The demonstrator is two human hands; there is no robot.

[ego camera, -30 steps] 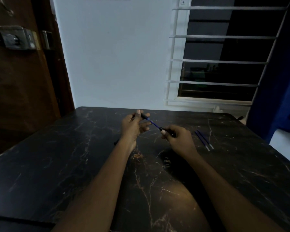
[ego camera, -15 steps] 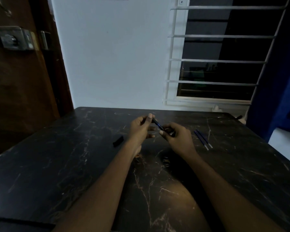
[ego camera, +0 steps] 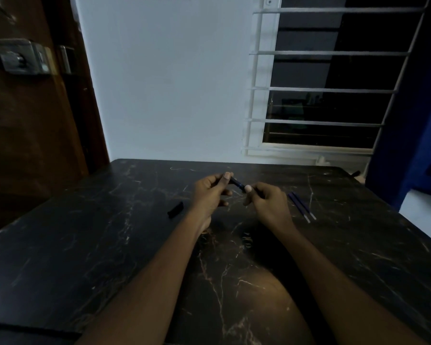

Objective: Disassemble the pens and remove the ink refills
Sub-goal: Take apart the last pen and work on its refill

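A dark blue pen [ego camera: 237,183] is held above the middle of the black marble table [ego camera: 85,245]. My left hand [ego camera: 210,192] pinches its far end and my right hand [ego camera: 266,202] pinches its near end, so only a short stretch shows between my thumbs. Two blue ink refills [ego camera: 301,206] with pale tips lie side by side on the table just right of my right hand. A small black pen cap [ego camera: 176,209] lies on the table left of my left wrist.
The table's far edge meets a white wall [ego camera: 172,83]. A barred window [ego camera: 326,83] is at the back right, a blue curtain [ego camera: 423,145] at the right edge and a brown wooden door [ego camera: 30,120] at the left.
My hands have come closer together. A second ago a long thin blue stretch showed between them; now only a short dark piece of the pen is visible.
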